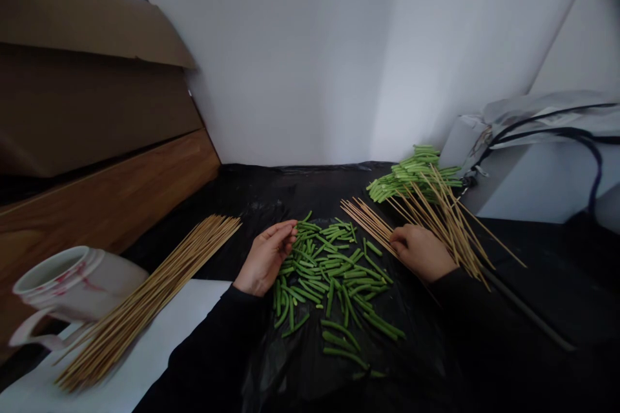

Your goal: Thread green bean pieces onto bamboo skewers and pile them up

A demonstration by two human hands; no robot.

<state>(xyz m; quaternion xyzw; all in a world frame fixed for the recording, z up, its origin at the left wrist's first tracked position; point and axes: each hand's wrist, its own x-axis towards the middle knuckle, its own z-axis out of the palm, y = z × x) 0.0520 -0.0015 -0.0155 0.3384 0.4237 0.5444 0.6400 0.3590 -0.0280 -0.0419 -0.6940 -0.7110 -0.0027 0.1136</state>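
A loose spread of short, cut green stem pieces (pixel 334 268), resembling beans or garlic stems, lies on black plastic sheeting between my hands. My left hand (pixel 268 257) is at the spread's upper left edge, thumb and fingers pinched together. A green piece touches or nearly touches its fingertips, and whatever is in the pinch is hidden. On the right, my right hand (pixel 422 251) is curled down over a row of thin bamboo skewers (pixel 365 219). Its fingers close on the skewers, though how many is hidden. More bamboo skewers (pixel 448 226) fan out behind it.
Pale green stem pieces (pixel 411 171) are stacked at the back right, partly under skewers. A thick bundle of skewers (pixel 155 297) lies on white paper (pixel 194 310) at left, beside a tipped mug (pixel 97 277). Cardboard (pixel 97 97), a wall (pixel 300 58) and dark cables (pixel 552 132) surround this.
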